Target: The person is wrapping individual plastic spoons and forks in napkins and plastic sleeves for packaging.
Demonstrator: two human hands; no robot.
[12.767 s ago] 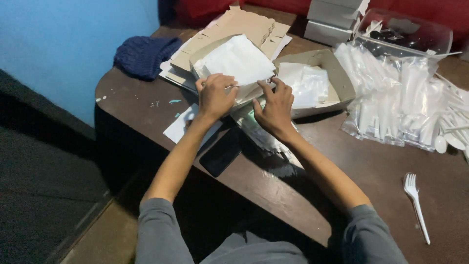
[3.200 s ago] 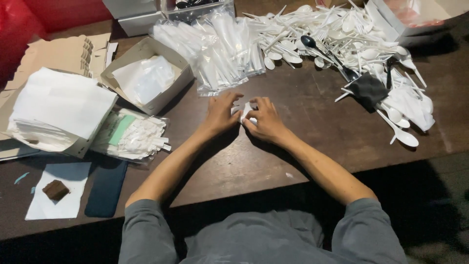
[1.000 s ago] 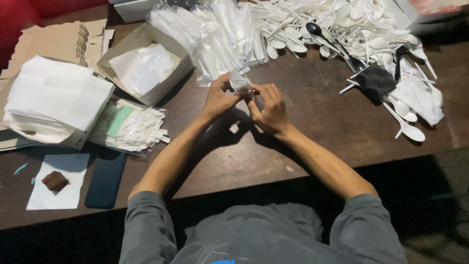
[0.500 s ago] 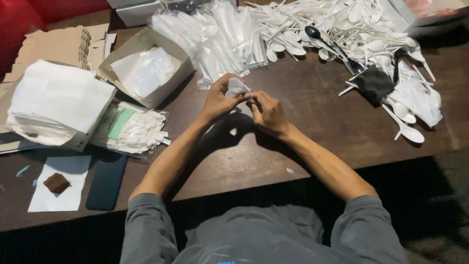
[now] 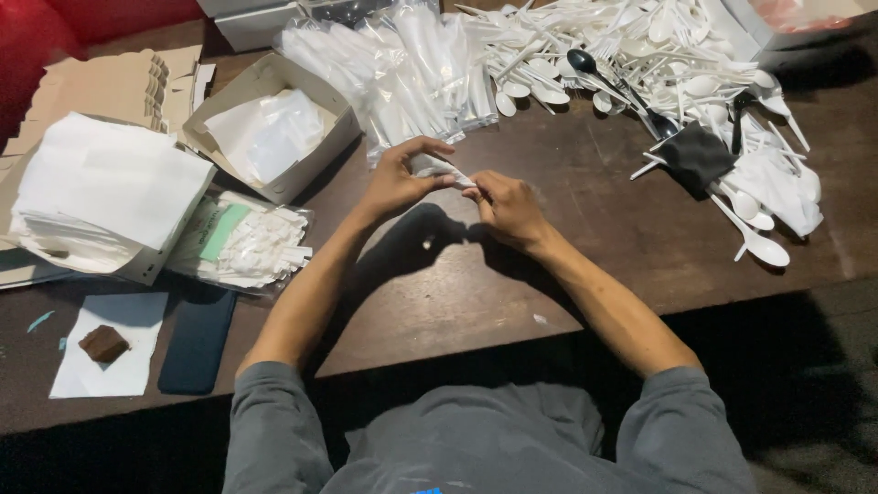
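**Both hands pinch a small white wrapped piece above the tabletop**

The left hand [image 5: 395, 183] and the right hand [image 5: 508, 207] meet over the middle of the dark wooden tabletop [image 5: 585, 265], and between them sits a small white wrapped piece [image 5: 439, 170], thin and crumpled-looking; whether it is paper or clear film around a utensil cannot be told. The left grip is curled, thumb and forefinger pinching the near end of the piece; the right grip is pressed together on its other end, fingertips tight. The piece hangs clear of the tabletop, just in front of the heap of bagged plastic cutlery [image 5: 402, 64].

It looks very light and soft, likely to crease or tear under a hard squeeze, and possibly slick if it is film. A hold at both ends with the fingertips, as shown, seems the safest way to keep it from slipping.

Behind the piece and to its right lies a loose pile of white plastic spoons and forks [image 5: 658, 55], with a black cloth [image 5: 697, 155] on its near edge. To the left of the piece stands an open cardboard box [image 5: 315, 151] of white sheets, then a bag of small white packets [image 5: 247, 242] and a stack of white napkins [image 5: 101, 206]. Nearer the person, left of the piece, a dark phone [image 5: 197, 340] lies beside a white paper [image 5: 137, 316] carrying a brown lump [image 5: 103, 343].
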